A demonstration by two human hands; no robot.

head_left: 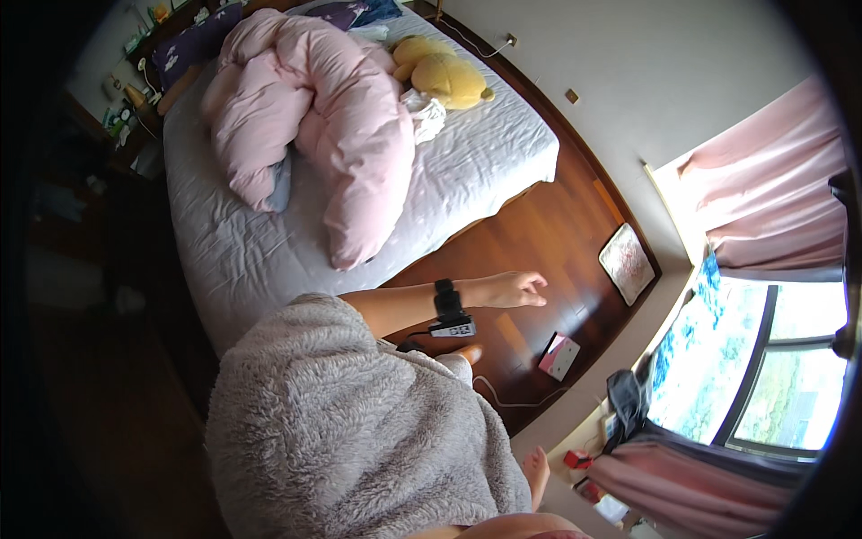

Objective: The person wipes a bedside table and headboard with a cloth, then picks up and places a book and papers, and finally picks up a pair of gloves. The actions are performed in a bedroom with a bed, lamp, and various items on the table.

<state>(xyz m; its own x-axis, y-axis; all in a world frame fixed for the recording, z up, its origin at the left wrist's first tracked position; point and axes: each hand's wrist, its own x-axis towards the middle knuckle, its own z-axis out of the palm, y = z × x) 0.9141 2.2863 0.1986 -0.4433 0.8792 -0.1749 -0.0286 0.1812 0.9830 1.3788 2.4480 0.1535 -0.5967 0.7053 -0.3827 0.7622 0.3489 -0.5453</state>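
Note:
My left hand [518, 289] reaches out to the right over the wooden floor, with nothing in it. Its fingers are loosely bent and a little apart. A black strap [445, 299] circles that wrist, carrying a small box [452, 327] with a black-and-white pattern and a cable. Grey fluffy clothing [332, 431] covers most of my body. Past its right edge shows what appears to be my right hand [536, 469], low in the view; its fingers are too small and partly hidden to read. A bare foot [470, 353] stands below my left wrist.
A bed [260, 260] carries a bunched pink quilt [359, 153] and a yellow plush toy [446, 76]. On the floor lie a pink and white box [559, 356] and a white cable [512, 404]. A pale patterned panel [627, 264] stands by the wall. Pink curtains [763, 180] flank the window.

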